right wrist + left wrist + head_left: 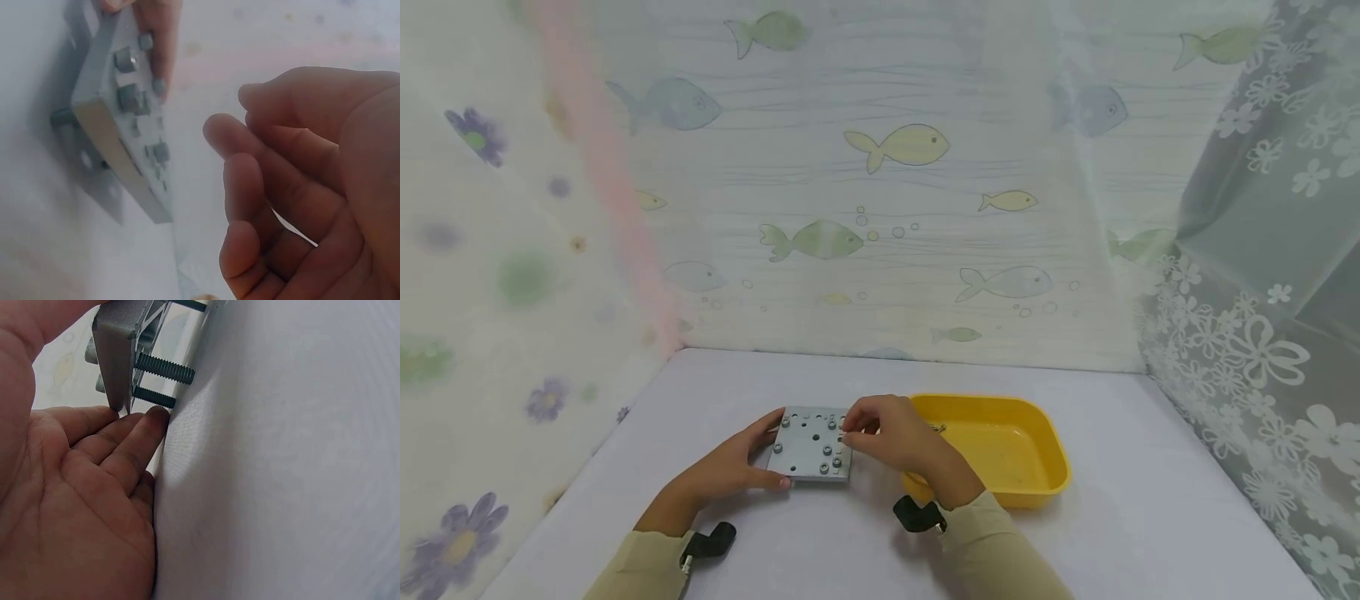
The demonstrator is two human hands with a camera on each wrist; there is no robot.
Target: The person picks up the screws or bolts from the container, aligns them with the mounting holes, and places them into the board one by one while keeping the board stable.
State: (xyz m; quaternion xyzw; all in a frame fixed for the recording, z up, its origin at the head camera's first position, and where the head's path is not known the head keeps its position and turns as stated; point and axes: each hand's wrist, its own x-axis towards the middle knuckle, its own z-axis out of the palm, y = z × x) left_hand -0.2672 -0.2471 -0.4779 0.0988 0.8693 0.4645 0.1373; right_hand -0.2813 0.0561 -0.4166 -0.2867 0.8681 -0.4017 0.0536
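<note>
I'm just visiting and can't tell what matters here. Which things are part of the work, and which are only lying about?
In the work:
- grey metal plate with bolts through it
- left hand, holding the plate's edge
- right hand, at the plate's far side

Lying about:
- yellow tray
- white table
- fish-print curtain

No text, label, brand, number or sign can be read in any view: the grey metal plate [811, 446], the yellow tray [1045, 433] and the fish-patterned curtains carry no writing.
</note>
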